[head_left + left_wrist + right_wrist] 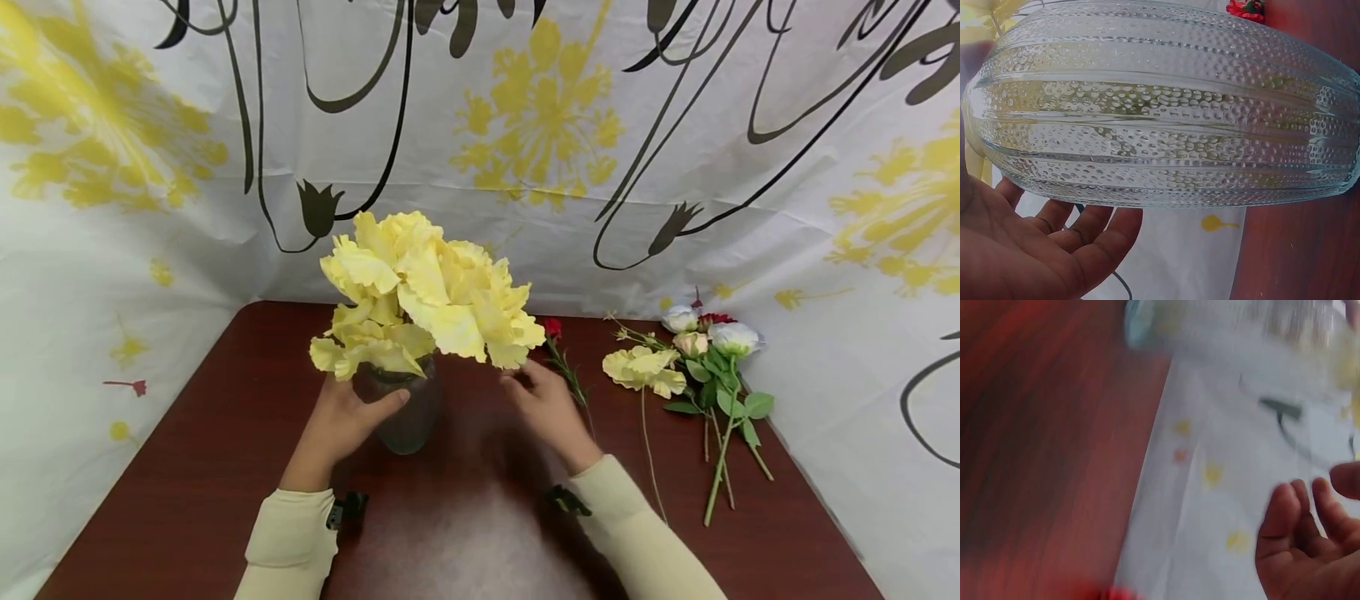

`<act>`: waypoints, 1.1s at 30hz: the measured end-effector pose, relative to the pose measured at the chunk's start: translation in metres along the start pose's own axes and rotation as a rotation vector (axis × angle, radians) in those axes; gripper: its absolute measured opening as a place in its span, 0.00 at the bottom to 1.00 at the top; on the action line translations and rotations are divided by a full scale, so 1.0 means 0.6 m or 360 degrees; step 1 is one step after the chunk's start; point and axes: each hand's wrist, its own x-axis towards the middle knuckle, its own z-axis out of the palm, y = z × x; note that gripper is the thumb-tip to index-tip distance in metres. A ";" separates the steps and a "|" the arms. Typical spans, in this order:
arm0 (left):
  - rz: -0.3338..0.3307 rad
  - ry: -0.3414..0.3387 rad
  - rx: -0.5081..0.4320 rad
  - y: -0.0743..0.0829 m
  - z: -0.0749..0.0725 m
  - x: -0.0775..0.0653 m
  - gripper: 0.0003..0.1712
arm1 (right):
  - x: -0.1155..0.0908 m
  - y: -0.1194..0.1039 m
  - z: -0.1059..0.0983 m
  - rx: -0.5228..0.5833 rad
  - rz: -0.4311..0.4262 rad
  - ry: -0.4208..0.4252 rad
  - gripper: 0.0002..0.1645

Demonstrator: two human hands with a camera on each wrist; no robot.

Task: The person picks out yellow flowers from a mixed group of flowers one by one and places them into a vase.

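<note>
A ribbed, dimpled clear glass vase (1166,112) stands on the table, full of large ruffled yellow flowers (442,292). My left hand (347,425) holds the vase near its neck, thumb across the near side. The left wrist view shows the curled fingers (1094,231) along the far side of the glass. Just below the right edge of the blooms is my right hand (547,410), its fingers loosely bent. Nothing shows between those fingers (1282,519) in the blurred right wrist view, and the vase is apart from them.
On the dark red table (225,467), a red flower (552,327) lies behind my right hand. Farther right are a long-stemmed yellow flower (643,369) and a pile with white-blue blooms (735,338) and green leaves (738,404). A patterned white cloth (420,167) surrounds the table.
</note>
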 end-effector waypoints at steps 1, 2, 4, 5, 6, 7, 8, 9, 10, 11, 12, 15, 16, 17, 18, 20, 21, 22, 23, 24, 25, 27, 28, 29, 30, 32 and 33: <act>0.0010 0.0002 0.0001 -0.001 -0.002 0.000 0.57 | 0.001 0.011 -0.018 -0.0081 0.0028 0.0010 0.06; 0.0011 0.0002 0.0004 -0.001 -0.003 -0.001 0.57 | 0.001 0.024 -0.037 -0.0160 0.0062 0.0012 0.07; 0.0007 -0.0004 0.0009 -0.002 -0.004 -0.001 0.57 | 0.001 0.050 -0.081 -0.0341 0.0111 0.0027 0.08; 0.0004 -0.0007 0.0010 -0.003 -0.005 -0.001 0.57 | 0.000 0.063 -0.104 -0.0412 0.0144 0.0041 0.10; -0.0002 -0.0007 0.0005 -0.003 -0.006 -0.001 0.57 | -0.002 0.076 -0.127 -0.0483 0.0177 0.0048 0.11; -0.0008 -0.0003 0.0005 -0.003 -0.006 -0.002 0.57 | -0.005 0.088 -0.150 -0.0555 0.0219 0.0049 0.13; -0.0021 0.0002 0.0004 -0.004 -0.007 -0.003 0.57 | -0.008 0.099 -0.171 -0.0609 0.0264 0.0043 0.14; -0.0028 0.0009 0.0003 -0.004 -0.007 -0.004 0.57 | -0.012 0.110 -0.191 -0.0648 0.0311 0.0034 0.16; -0.0034 0.0012 0.0000 -0.004 -0.007 -0.005 0.58 | -0.017 0.121 -0.210 -0.0686 0.0364 0.0015 0.17; -0.0036 0.0012 0.0000 -0.003 -0.006 -0.006 0.57 | -0.022 0.130 -0.226 -0.0712 0.0427 -0.0014 0.18; -0.0037 0.0009 0.0005 -0.002 -0.006 -0.006 0.57 | -0.027 0.139 -0.240 -0.0742 0.0486 -0.0052 0.20; -0.0031 0.0002 0.0015 0.001 -0.004 -0.005 0.57 | -0.038 0.166 -0.270 -0.0807 0.0634 -0.0193 0.21; -0.0031 -0.0001 0.0014 0.002 -0.004 -0.005 0.57 | -0.039 0.173 -0.276 -0.0819 0.0678 -0.0246 0.21; -0.0031 0.0000 0.0017 0.004 -0.004 -0.005 0.56 | -0.039 0.179 -0.279 -0.0822 0.0717 -0.0295 0.21; -0.0037 0.0005 0.0017 0.004 -0.005 -0.005 0.57 | -0.038 0.184 -0.281 -0.0822 0.0732 -0.0338 0.21; -0.0050 0.0011 0.0013 0.005 -0.005 -0.006 0.57 | -0.038 0.193 -0.283 -0.0790 0.0755 -0.0407 0.20; -0.0055 0.0012 0.0009 0.005 -0.006 -0.006 0.57 | -0.036 0.195 -0.281 -0.0765 0.0765 -0.0425 0.20; -0.0055 0.0013 0.0005 0.004 -0.006 -0.007 0.57 | -0.035 0.198 -0.280 -0.0741 0.0771 -0.0434 0.19; -0.0056 0.0013 0.0005 0.004 -0.007 -0.007 0.57 | -0.033 0.200 -0.278 -0.0716 0.0775 -0.0444 0.19; -0.0057 0.0012 0.0005 0.003 -0.007 -0.007 0.57 | -0.031 0.201 -0.275 -0.0685 0.0781 -0.0456 0.19; -0.0059 0.0009 0.0008 0.003 -0.008 -0.008 0.57 | -0.030 0.202 -0.273 -0.0653 0.0794 -0.0465 0.19; -0.0065 0.0003 0.0007 0.002 -0.008 -0.008 0.57 | -0.028 0.206 -0.269 -0.0601 0.0818 -0.0481 0.21; -0.0064 0.0001 0.0011 0.001 -0.008 -0.007 0.57 | -0.028 0.208 -0.268 -0.0581 0.0831 -0.0489 0.22; -0.0066 -0.0002 0.0013 0.001 -0.007 -0.007 0.57 | -0.028 0.210 -0.267 -0.0568 0.0832 -0.0498 0.22; -0.0070 -0.0006 0.0013 0.001 -0.007 -0.006 0.57 | -0.029 0.212 -0.266 -0.0549 0.0837 -0.0502 0.22; -0.0066 -0.0008 0.0010 0.001 -0.006 -0.006 0.57 | -0.032 0.218 -0.265 -0.0517 0.0854 -0.0506 0.21; -0.0060 -0.0008 0.0009 0.001 -0.005 -0.005 0.57 | -0.033 0.221 -0.265 -0.0500 0.0863 -0.0506 0.20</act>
